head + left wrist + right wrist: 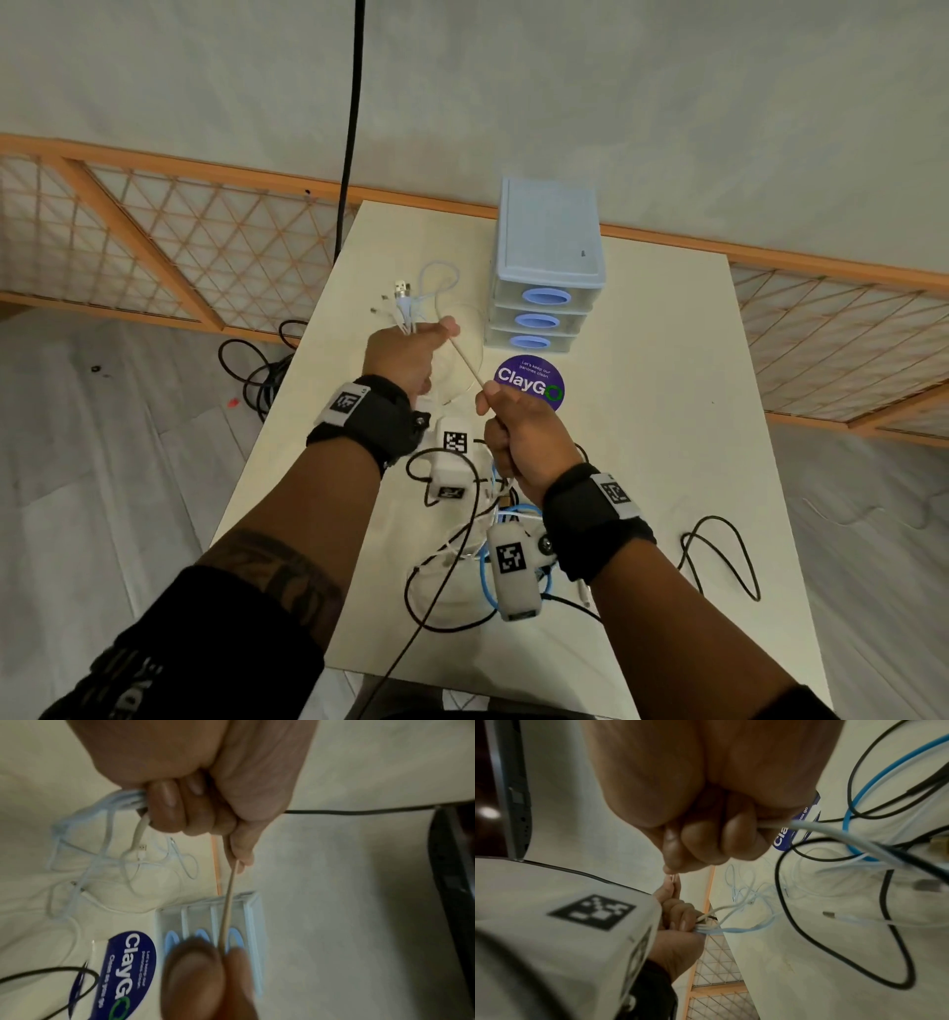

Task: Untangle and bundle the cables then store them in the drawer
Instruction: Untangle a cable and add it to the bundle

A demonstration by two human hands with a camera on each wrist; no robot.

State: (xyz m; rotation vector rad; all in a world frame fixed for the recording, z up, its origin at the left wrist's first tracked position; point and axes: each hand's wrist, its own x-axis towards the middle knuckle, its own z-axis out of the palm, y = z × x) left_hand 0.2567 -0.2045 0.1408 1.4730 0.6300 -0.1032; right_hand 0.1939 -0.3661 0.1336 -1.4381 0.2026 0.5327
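Nearest, tangle: loose black, bright blue and white cables [462, 560] heaped on the pale worktop [642, 462].
Right hand [518, 442]: fingers curled round a thin white cable [466, 362], stretched taut.
Left hand [405, 354]: fingers closed on a gathered bunch of pale blue and white cables [411, 303], thumb pressing the taut cable.
Behind: round purple ClayGo sticker [529, 385].
Farthest: pale blue plastic three-drawer unit [547, 267], drawers closed.

White cable [466, 361] taut at frame centre; pale cable bundle [411, 303] upper left of it; 3-drawer unit [547, 272] shut, upper centre; black/blue tangle [462, 565] below.
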